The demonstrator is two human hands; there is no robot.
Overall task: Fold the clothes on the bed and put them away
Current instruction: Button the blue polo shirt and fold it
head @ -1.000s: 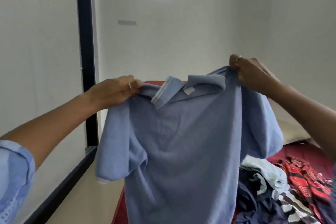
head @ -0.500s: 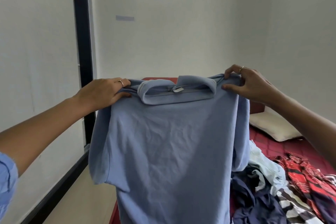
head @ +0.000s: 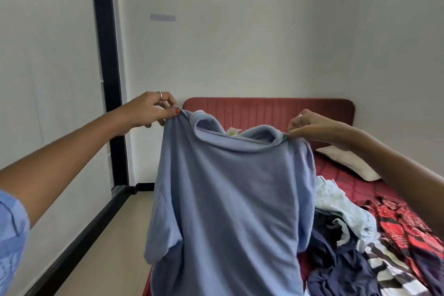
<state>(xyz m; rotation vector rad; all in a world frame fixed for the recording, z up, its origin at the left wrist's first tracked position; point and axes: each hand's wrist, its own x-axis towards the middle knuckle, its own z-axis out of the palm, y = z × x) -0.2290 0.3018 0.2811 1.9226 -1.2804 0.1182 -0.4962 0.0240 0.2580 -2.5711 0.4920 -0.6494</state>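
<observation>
A light blue polo shirt (head: 230, 204) hangs in the air in front of me, collar up, its back toward me. My left hand (head: 149, 112) pinches its left shoulder seam. My right hand (head: 312, 127) pinches the right shoulder next to the collar. The shirt's lower part runs out of the frame at the bottom and hides the near part of the red bed (head: 336, 173). A pile of unfolded clothes (head: 360, 235) lies on the bed to the right: pale blue, navy, striped and red patterned pieces.
A red padded headboard (head: 264, 108) stands against the far white wall, with a cream pillow (head: 346, 161) below it. A black door frame (head: 105, 55) rises at left. Beige floor (head: 115, 235) runs between the left wall and the bed.
Both hands have lowered the shirt and moved farther apart, spreading its shoulders. The headboard now shows above the collar.
</observation>
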